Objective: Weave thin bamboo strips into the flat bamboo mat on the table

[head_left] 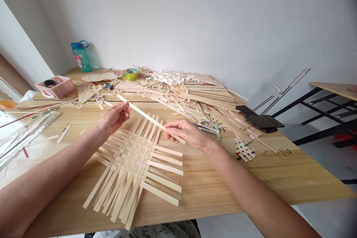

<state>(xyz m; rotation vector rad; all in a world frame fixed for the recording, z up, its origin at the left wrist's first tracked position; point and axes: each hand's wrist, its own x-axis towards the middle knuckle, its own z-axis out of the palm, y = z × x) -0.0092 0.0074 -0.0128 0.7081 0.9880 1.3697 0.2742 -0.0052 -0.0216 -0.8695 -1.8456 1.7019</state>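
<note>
One thin strip held between two hands

The left hand pinches the flat strip near its far end with the fingertips; the right hand closes thumb and fingers on the near end. The strip hangs slanted just above the woven mat, which lies below both hands. It looks light, springy and apt to split, so a gentle pinch on its flat faces suits it. Scissors lie just beyond the right hand

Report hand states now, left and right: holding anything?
Left hand: closed, pinching the bamboo strip near one end.
Right hand: closed on the same strip's other end, above the woven mat.
</note>
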